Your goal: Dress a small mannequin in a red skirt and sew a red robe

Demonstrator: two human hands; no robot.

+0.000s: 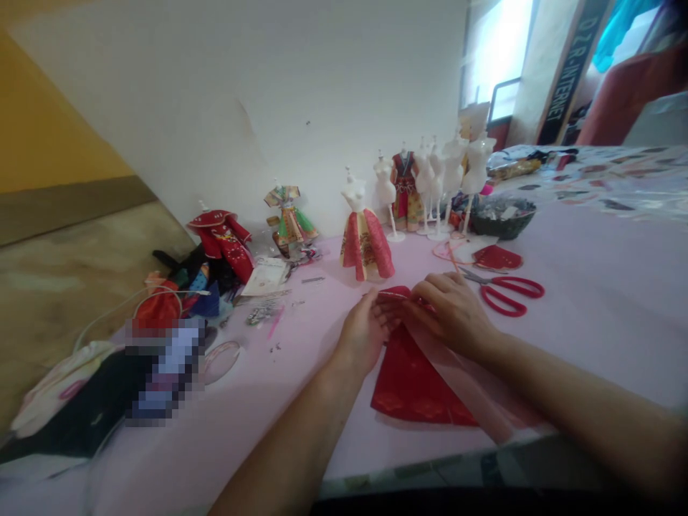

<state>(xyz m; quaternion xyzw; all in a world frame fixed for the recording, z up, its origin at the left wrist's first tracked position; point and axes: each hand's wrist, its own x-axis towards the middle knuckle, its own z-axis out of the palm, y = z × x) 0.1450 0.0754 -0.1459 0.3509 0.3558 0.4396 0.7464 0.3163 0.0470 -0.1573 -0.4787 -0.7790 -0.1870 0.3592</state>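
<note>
My left hand [362, 333] is closed around the upper edge of a piece of red fabric [413, 387], its fingers curled inward. My right hand [454, 312] pinches the same fabric from the other side, close beside the left fingertips; the exact point of its grip is hidden. A folded red strip shows above the left fingers. The rest of the fabric spreads out flat below the hands, with a sheer pinkish layer [462, 373] along its right side. Just beyond my right hand lie scissors [510, 292] with red handles and a small red cloth piece [497, 257].
Behind the hands stands a small dress form [365, 244] in a red-and-cream skirt, with several white forms [454, 161] to its right. A dark basket [505, 222] sits at the back right. Garments, beads and a pixelated patch cover the left side of the pink table [591, 308].
</note>
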